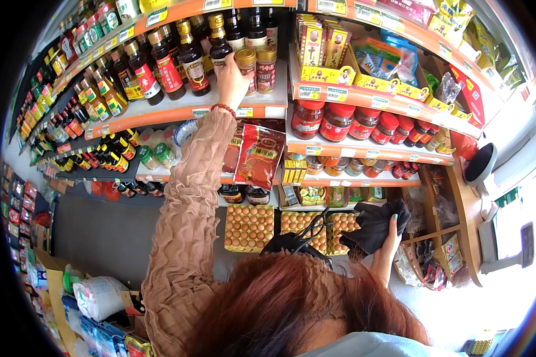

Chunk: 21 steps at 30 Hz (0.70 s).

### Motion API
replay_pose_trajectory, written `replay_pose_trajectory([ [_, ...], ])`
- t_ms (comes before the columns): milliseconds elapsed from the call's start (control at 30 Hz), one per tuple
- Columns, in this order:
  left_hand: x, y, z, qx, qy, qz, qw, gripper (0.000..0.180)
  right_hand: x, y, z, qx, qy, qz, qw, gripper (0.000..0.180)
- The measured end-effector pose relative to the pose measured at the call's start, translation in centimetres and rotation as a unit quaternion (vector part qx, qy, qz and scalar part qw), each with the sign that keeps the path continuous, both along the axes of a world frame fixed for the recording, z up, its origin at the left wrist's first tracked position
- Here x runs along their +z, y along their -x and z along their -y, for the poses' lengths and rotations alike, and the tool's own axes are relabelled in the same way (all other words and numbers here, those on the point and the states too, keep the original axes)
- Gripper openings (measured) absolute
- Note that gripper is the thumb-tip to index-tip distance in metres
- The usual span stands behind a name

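My left hand [234, 82] reaches up to the upper shelf, its fingers curled around the left side of a gold-lidded jar [245, 58] and the thumb across its front. A matching gold-lidded jar [266, 70] stands right beside it. Just left of the hand is a dark sauce bottle [219, 44] with a gold cap. Lower right, my right hand [389, 243] is closed on a bunched black cloth [378, 225], held out in front of the lower shelves. Part of that hand is hidden behind the cloth.
More sauce bottles [165, 65] line the shelf to the left. Red-lidded jars [337, 122] fill the shelf at right. A red packet [259, 156] hangs below the left forearm. Egg trays [249, 229] sit low down. A wooden counter [463, 220] stands at right, a white sack [100, 297] lower left.
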State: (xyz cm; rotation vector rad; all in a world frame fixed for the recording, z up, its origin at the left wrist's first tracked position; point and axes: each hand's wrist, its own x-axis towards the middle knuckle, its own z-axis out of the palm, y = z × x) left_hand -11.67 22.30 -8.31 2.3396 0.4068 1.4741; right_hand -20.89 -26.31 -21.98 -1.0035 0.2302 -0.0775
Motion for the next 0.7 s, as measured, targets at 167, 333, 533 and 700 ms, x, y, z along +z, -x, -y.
replay_pose_trajectory([
  [167, 0.4, 1.2, 3.3, 0.046, 0.016, 0.006, 0.999, 0.063, -0.4, -0.2, 0.7, -0.02, 0.011, -0.01, 1.0, 0.04],
  [333, 3.2, -1.0, 6.5, 0.003, -0.179, 0.111, 0.978, 0.037, -0.6, -0.6, 1.3, -0.007, -0.003, -0.008, 1.0, 0.039],
  [533, 6.3, -9.3, 7.4, -0.082, -0.285, 0.0, 0.955, 0.042, -1.2, -0.9, 2.0, -0.037, 0.001, -0.002, 0.999, 0.038],
  [700, 7.4, -11.7, 7.1, -0.04, -0.267, -0.105, 0.957, 0.047, -1.7, 0.0, 3.4, -0.051, -0.017, -0.008, 0.999, 0.038],
])
